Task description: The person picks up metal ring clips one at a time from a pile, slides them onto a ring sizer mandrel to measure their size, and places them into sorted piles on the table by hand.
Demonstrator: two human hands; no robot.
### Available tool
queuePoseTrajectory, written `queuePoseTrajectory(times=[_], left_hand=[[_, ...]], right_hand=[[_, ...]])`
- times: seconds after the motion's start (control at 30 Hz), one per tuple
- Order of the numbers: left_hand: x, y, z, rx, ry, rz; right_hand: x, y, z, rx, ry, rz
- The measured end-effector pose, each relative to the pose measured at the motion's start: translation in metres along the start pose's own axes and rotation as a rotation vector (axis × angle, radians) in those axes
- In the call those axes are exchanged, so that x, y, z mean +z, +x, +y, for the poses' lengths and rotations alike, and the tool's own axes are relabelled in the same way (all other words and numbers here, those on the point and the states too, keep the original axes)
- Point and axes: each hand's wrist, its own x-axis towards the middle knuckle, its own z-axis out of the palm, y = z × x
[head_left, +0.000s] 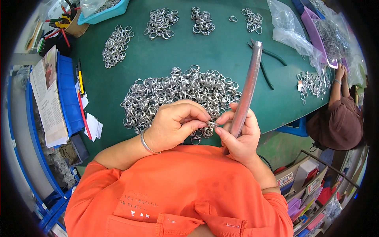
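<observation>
The ring [212, 124] sits between my hands at the heap's [158, 91] near edge. My left hand [169, 120] pinches it; light, even pressure should serve best. My right hand [246, 137] steadies its other side, holding the tapered rod [248, 87] too. The ring looks silvery, its detail too small to tell.

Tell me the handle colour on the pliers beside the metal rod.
Dark green handles; head view shows them best.
</observation>
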Motion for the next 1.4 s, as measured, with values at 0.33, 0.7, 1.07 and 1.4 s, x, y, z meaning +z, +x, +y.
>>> queuePoseTrajectory(times=[0.33, 0.7, 1.07, 1.4], left_hand=[[0.000, 0.001, 0.000, 0.017, 0.015, -0.019], [-0.006, 0.003, 0.001, -0.182, -0.142, -0.048], [-0.136, 0.081, 0.010, -0.081, -0.544, 0.646], [-0.222, 0.117, 0.014, 0.095, -0.421, 0.869]], right_hand=[[-0.001, -0.001, 0.001, -0.059, -0.038, -0.041], [0.005, 0.006, -0.006, 0.061, -0.066, -0.054], [-0.001, -0.006, -0.011, 0.180, 0.031, 0.128], [-0.001, -0.004, -0.012, 0.215, 0.042, 0.197]])
